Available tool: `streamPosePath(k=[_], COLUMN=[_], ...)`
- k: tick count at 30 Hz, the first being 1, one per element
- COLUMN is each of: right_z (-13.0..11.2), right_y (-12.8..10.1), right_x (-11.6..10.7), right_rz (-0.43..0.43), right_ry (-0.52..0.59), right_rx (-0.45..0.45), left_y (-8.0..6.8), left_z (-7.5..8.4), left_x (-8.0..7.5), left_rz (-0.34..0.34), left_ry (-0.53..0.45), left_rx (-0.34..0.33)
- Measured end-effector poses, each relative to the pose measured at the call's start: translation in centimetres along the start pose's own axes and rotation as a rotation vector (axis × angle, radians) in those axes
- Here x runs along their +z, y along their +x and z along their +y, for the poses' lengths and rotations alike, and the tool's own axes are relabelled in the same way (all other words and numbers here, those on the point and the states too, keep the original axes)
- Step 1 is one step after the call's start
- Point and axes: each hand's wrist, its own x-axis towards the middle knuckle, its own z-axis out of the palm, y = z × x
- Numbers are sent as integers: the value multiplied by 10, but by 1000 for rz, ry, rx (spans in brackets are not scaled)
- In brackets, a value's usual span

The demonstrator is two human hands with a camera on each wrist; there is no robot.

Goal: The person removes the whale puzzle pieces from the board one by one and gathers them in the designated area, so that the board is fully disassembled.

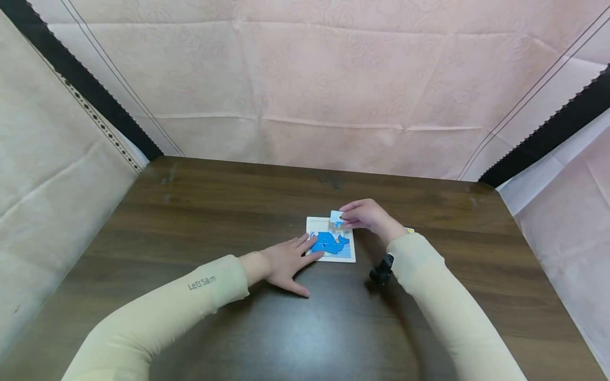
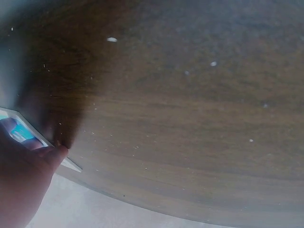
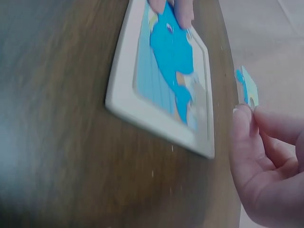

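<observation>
A whale jigsaw puzzle in a white frame (image 1: 343,260) lies flat on the table. The blue whale (image 3: 170,47) fills much of it, and a pale bare area shows along its far side in the right wrist view. My left hand (image 1: 288,262) rests with spread, straight fingers on the puzzle's left edge. Between thumb and fingers, my right hand (image 1: 369,216) pinches a small light-blue puzzle piece (image 1: 335,217) over the far right part of the frame. In the right wrist view the held piece (image 3: 251,88) is raised clear of the board.
A small yellow item (image 1: 410,230) peeks out beyond the right sleeve, mostly hidden. A black device (image 1: 382,270) is strapped at the right wrist. The brown wooden table (image 1: 229,196) is bordered by pale cloth hangings (image 1: 305,95) at the back and sides.
</observation>
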Motion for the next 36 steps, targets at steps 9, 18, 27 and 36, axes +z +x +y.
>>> streamPosePath(k=[9, 18, 27, 36], right_z=[8, 18, 25, 31], right_y=[-3, -4, -5, -2], right_x=[-20, -34, -42, -41], right_rz=[-3, 3, 22, 2], right_ry=[-7, -17, -32, -12], right_rx=[1, 14, 47, 61], left_y=[0, -5, -12, -13], left_z=[0, -1, -6, -7], left_x=[0, -1, 0, 0], left_rz=[-5, 2, 21, 16], left_ry=[5, -30, -45, -44], left_rx=[-7, -18, -32, -39])
